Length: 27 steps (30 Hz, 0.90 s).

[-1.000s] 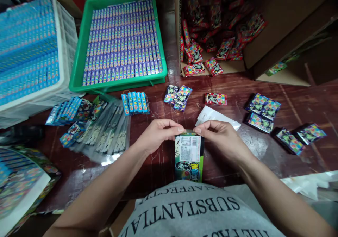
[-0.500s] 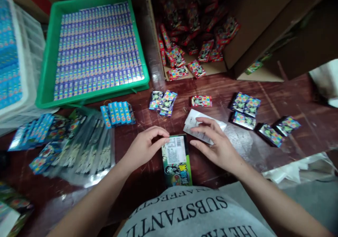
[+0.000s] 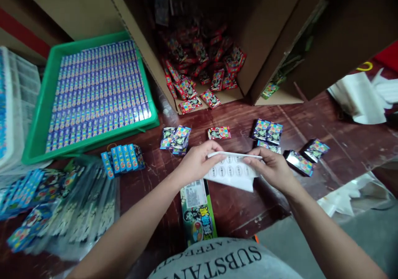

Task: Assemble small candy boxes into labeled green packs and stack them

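Note:
Both hands hold a white sticker sheet (image 3: pixel 232 172) with rows of small round labels, lifted a little above the dark red table (image 3: pixel 326 121). My left hand (image 3: pixel 195 163) pinches its left upper edge. My right hand (image 3: pixel 273 169) pinches its right upper edge. Just below my left hand a green and black packet (image 3: pixel 199 212) with a white barcode label lies flat, reaching toward my grey shirt. No hand touches the packet.
A green tray (image 3: pixel 40 121) full of purple boxes stands far left. An open cardboard box (image 3: pixel 139 42) holds red packets. Loose purple packets (image 3: pixel 175 138), a red packet (image 3: pixel 219 132), blue boxes (image 3: pixel 121 158) and clear sleeves (image 3: pixel 77 204) lie around. White paper (image 3: pixel 357 96) lies at right.
Both hands let go of the green packet, which now lies on the table. My right hand reached the white sheet, and both hands now hold it lifted. The view shifted right.

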Available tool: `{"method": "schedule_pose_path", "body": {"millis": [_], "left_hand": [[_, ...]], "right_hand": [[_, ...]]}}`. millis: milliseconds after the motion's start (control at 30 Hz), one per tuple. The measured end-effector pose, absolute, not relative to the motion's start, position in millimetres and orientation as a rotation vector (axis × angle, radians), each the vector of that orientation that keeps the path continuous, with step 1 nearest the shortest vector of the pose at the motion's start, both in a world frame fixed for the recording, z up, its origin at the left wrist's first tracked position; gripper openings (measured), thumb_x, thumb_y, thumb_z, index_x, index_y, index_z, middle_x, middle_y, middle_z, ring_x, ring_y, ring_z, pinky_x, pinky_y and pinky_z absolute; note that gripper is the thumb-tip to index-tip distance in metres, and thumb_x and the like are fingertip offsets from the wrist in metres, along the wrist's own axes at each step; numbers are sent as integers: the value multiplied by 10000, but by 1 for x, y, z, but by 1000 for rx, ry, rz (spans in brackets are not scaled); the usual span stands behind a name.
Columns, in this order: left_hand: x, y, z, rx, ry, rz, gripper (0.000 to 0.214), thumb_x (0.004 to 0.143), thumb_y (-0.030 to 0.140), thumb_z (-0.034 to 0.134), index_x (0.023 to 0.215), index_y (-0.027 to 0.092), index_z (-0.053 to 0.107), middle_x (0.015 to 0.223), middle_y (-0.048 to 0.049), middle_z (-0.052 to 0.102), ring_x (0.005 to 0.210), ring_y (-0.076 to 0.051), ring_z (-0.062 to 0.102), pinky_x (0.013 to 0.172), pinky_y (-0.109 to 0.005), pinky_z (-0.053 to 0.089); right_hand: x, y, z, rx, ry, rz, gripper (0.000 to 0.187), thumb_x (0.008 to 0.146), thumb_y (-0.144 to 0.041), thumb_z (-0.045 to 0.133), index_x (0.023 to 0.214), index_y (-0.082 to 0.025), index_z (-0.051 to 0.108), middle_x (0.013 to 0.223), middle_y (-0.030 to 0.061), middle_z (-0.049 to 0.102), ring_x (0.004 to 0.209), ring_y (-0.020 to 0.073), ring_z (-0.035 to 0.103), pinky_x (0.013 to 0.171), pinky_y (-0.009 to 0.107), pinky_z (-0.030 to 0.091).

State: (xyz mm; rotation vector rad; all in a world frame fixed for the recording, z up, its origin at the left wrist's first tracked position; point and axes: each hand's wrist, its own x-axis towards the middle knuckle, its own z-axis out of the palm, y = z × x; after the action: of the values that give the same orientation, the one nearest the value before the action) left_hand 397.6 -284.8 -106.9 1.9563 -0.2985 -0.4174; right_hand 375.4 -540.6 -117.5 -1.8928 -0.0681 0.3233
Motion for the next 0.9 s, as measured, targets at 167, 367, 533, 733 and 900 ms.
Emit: {"method": "schedule_pose_path", "body": {"millis": [167,367,533,733,900], "left_hand": [[386,-289,-110,1667,-89,-414,279,912,415,674,1079,192,684,940,-52,712,751,-145,652,642,-247,508],[382,-297,-124,1640,128,-225,262,907,421,688,1012,180,683,797,-12,674,675,-121,585,594,-208,448],[391,-296,-126,1774,173,-141,428,924,530,630,705,162,607,625,31,521,591,-95,434,525,-201,348],[398,-296,-122,1799,111,-124,378,925,514,637,782,166,664,669,28,571,619,-99,455,547,-200,368],[399,-295,-126,1786,105,-136,339,918,488,654,809,168,683,658,39,564,603,-96,463,543,-197,374]], "right_hand": [[381,-538,-122,-1672,14,344,276,867,-471,746,886,-218,638,711,-26,625,607,119,532,552,243,414],[385,-526,-128,-1606,20,309,292,861,-469,754,879,-214,614,729,-31,587,607,112,495,527,233,369],[390,-527,-128,-1723,-1,287,460,942,-554,616,669,-203,501,595,-48,467,552,100,401,513,242,316],[414,-559,-113,-1784,-160,376,332,953,-531,613,1042,-226,710,991,48,735,879,196,658,778,311,508],[428,-571,-107,-1816,-265,197,185,941,-411,675,906,-233,710,1040,49,721,979,199,656,927,345,490]]}}
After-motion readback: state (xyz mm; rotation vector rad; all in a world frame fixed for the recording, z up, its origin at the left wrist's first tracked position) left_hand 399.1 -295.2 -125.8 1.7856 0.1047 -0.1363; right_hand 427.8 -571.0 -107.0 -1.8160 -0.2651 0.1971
